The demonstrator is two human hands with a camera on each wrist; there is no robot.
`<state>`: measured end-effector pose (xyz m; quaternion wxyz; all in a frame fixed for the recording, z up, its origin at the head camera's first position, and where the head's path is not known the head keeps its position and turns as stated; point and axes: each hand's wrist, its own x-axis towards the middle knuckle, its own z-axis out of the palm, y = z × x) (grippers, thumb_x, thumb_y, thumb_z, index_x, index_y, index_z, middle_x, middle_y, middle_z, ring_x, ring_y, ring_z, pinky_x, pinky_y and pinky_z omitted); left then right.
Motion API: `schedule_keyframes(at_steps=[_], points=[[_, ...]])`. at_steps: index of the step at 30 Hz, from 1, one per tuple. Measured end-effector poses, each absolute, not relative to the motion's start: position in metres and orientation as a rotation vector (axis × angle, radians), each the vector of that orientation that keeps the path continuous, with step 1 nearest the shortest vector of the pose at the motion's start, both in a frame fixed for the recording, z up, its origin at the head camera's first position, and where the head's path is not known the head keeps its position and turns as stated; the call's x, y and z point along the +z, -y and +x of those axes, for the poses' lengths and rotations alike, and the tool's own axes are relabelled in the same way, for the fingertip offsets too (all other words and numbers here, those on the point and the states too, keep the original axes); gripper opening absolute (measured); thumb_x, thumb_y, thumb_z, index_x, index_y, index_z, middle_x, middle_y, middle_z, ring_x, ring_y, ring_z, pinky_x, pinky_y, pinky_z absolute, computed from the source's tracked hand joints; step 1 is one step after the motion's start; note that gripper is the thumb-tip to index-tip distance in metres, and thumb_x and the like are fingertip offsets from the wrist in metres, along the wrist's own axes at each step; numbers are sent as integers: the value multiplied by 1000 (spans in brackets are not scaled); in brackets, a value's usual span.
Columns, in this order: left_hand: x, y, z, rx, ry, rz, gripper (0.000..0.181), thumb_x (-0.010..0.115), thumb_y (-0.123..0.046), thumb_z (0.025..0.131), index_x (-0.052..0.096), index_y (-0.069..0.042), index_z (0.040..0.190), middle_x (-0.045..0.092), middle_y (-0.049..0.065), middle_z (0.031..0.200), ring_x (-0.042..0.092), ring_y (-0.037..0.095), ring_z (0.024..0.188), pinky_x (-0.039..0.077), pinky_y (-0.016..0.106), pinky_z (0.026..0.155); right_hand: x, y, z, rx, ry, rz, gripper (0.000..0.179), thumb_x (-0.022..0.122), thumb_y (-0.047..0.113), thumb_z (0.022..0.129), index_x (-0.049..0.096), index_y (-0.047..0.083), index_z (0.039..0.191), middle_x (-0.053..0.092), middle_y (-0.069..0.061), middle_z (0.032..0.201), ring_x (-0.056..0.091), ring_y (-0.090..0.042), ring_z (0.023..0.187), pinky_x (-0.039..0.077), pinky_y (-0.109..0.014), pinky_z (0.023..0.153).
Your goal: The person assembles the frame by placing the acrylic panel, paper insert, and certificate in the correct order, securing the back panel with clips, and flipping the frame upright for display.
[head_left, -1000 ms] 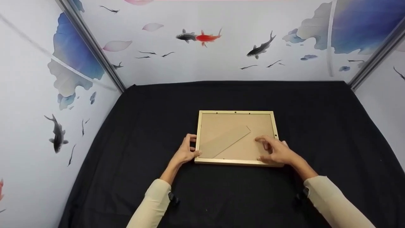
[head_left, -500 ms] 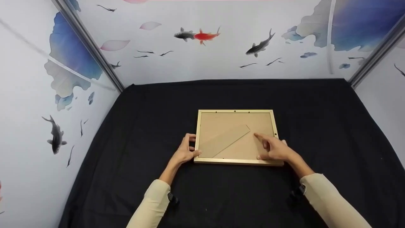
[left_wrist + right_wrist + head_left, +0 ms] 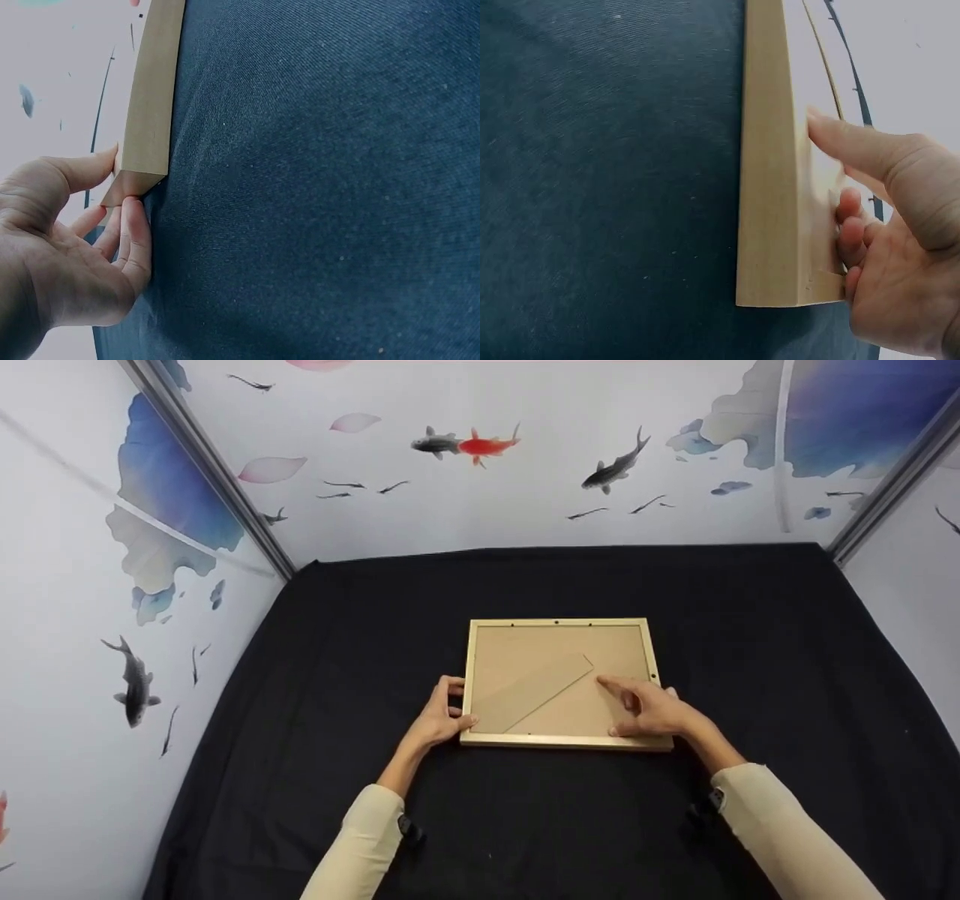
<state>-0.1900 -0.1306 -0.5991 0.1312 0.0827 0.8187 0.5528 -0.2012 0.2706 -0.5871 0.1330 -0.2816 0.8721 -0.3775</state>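
Note:
A picture frame (image 3: 555,741) with a pale wooden rim lies back side up on the black cloth. Set diagonally in its tan backing board (image 3: 525,645) is a flat support leg (image 3: 536,688). My left hand (image 3: 437,718) grips the frame's near left corner, thumb on the rim and fingers against the outer side, as the left wrist view (image 3: 82,232) confirms. Over the near right corner lies my right hand (image 3: 652,711). Its index finger points straight at the board near the leg's tip, its thumb rests by the near rim, and the other fingers are curled.
Black cloth (image 3: 360,622) covers the table around the frame. White panels (image 3: 510,510) printed with fish and leaves stand at the back and both sides, joined by grey metal posts (image 3: 217,472).
My right index finger has straightened and slid slightly left and away from me over the board. My left hand keeps its grip; the picture frame stays practically in place.

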Motion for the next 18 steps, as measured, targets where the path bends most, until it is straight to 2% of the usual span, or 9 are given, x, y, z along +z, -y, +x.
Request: schedule_keyframes(at_steps=[8, 15, 18], points=[[-602, 131, -189, 1633, -2354, 228, 62, 73, 8, 88, 40, 1, 139, 42, 27, 134, 60, 36, 95, 55, 42, 78, -592, -272, -200, -1062, -2568, -872, 79, 87, 22, 83, 49, -8, 145, 52, -5, 82, 44, -16, 71, 34, -29, 65], [-601, 129, -189, 1617, -2354, 197, 62, 73, 8, 88, 40, 0, 139, 41, 27, 135, 60, 36, 96, 55, 40, 77, -592, -270, -192, -920, -2702, -725, 81, 88, 35, 81, 52, 3, 147, 51, 2, 85, 44, -16, 76, 22, -38, 67], [-600, 129, -188, 1611, -2354, 199, 62, 73, 9, 88, 40, 0, 140, 41, 26, 135, 60, 37, 97, 55, 41, 77, -591, -268, -190, -874, -2719, -684, 82, 87, 36, 82, 51, 4, 148, 51, 2, 87, 45, -17, 78, 23, -39, 68]])
